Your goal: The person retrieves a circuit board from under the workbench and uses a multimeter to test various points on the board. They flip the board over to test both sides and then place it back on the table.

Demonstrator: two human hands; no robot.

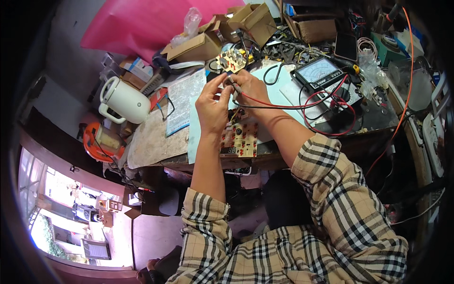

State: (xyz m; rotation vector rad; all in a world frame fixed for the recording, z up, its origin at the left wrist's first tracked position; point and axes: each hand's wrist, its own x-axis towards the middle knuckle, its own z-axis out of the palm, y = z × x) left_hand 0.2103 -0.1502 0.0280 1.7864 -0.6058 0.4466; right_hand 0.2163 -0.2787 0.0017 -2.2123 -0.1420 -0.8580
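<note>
Over the workbench my two hands meet close together. My right hand (pixel 249 88) is closed round the test probes (pixel 235 88), whose red and black leads run right to an analog multimeter (pixel 320 71). Facing it, my left hand (pixel 211 105) has thumb and fingers pinched near the probe tips, on something small and dark that I cannot make out. Below the hands lies a tan circuit board (pixel 243 138) with red parts, wires and a small display. Beyond them sits a second circuit board (pixel 231 60) with yellow and red parts.
To the left stand a white electric kettle (pixel 126 102) and an orange round container (pixel 92 142). Cardboard boxes (pixel 201 47) and loose cables fill the back. A phone (pixel 346 46) lies behind the multimeter. An orange cable (pixel 407 90) hangs down the right side.
</note>
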